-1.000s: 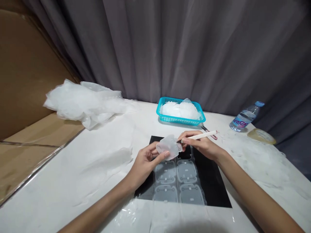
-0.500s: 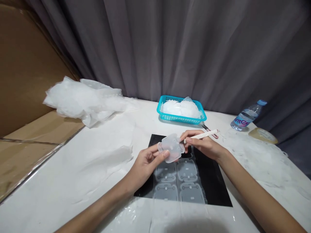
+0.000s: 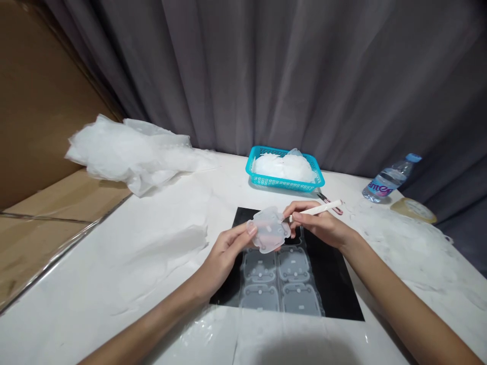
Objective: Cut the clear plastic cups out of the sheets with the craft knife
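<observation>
My left hand [image 3: 232,248] pinches a translucent, frosted plastic piece [image 3: 268,230] with a wavy outline by its left edge. In my right hand [image 3: 317,223] is a white-handled craft knife [image 3: 323,207], gripped like a pen. Its dark tip meets the piece's right edge; whether it cuts in cannot be made out. Both hands are above a black mat [image 3: 331,279]. On that mat lies a clear sheet of similar rounded pieces [image 3: 292,264], laid out in rows, with a dark gap partly behind my right hand.
Behind the mat stands a blue basket [image 3: 285,186] heaped with white translucent pieces. Tweezers [image 3: 330,204] lie beside it. A water bottle [image 3: 390,180] and a tape roll [image 3: 414,210] are at the right. Crumpled plastic sheets [image 3: 133,154] and a cardboard box [image 3: 41,111] are at the left.
The plastic piece has turned slightly in my left hand, whose thumb has shifted up and left to its edge. My right hand keeps the knife at the piece's right edge.
</observation>
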A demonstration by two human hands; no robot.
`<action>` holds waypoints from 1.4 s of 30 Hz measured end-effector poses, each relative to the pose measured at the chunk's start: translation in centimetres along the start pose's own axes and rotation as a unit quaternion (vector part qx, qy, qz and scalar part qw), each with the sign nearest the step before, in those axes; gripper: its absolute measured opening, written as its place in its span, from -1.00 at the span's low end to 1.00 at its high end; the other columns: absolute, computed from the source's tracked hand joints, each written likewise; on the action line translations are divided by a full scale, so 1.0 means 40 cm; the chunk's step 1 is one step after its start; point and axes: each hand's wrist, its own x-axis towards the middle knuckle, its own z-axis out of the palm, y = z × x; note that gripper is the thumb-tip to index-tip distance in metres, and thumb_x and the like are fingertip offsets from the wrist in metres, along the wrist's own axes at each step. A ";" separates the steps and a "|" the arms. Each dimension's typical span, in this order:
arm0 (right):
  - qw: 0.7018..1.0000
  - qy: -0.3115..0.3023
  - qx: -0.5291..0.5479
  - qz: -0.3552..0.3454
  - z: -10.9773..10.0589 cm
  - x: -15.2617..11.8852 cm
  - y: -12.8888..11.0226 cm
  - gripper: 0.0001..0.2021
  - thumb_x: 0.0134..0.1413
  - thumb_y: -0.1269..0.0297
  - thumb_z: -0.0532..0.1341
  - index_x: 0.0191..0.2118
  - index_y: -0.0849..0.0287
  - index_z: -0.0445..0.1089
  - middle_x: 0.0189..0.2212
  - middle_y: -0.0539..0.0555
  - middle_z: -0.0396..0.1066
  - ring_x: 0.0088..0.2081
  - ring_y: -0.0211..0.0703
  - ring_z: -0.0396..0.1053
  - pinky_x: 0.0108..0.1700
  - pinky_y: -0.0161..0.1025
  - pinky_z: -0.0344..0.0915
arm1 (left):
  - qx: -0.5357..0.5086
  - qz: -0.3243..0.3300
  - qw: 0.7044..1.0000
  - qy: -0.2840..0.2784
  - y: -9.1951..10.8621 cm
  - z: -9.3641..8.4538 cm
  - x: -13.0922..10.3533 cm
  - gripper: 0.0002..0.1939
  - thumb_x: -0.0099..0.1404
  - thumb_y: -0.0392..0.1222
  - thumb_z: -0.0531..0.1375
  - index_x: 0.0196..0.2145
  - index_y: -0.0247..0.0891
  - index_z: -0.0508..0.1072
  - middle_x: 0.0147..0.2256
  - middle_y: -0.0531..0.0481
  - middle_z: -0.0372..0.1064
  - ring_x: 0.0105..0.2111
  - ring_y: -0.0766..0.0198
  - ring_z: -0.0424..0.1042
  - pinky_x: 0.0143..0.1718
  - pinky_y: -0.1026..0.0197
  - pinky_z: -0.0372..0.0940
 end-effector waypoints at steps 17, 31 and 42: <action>0.999 0.011 -0.012 0.028 0.002 0.000 0.007 -0.73 0.21 0.10 0.39 -0.12 0.20 0.61 -0.34 0.07 0.52 -0.37 -0.22 0.45 -0.27 -0.27 0.39 | -0.030 -0.024 0.999 0.018 -0.010 -0.005 0.009 -0.64 0.53 0.01 0.17 0.07 -0.22 0.64 0.03 -0.15 0.60 0.06 0.01 0.52 0.19 0.03 0.30; 0.995 0.001 -0.092 0.033 -0.003 -0.005 -0.012 -0.79 0.23 0.17 0.38 -0.12 0.18 0.64 -0.34 0.06 0.52 -0.30 -0.20 0.42 -0.18 -0.24 0.35 | 0.026 -0.058 0.998 0.025 -0.011 -0.007 0.018 -0.65 0.45 0.06 0.27 0.01 -0.21 0.64 -0.11 -0.11 0.65 -0.13 0.14 0.56 -0.03 0.19 0.35; 0.990 0.007 -0.114 0.084 0.008 -0.003 -0.023 -0.72 0.15 0.10 0.43 -0.13 0.19 0.64 -0.33 0.06 0.55 -0.30 -0.19 0.45 -0.20 -0.25 0.39 | 0.051 -0.049 0.997 0.022 -0.029 -0.018 0.021 -0.67 0.39 0.05 0.34 -0.04 -0.24 0.63 -0.17 -0.12 0.66 -0.16 0.15 0.59 -0.12 0.22 0.40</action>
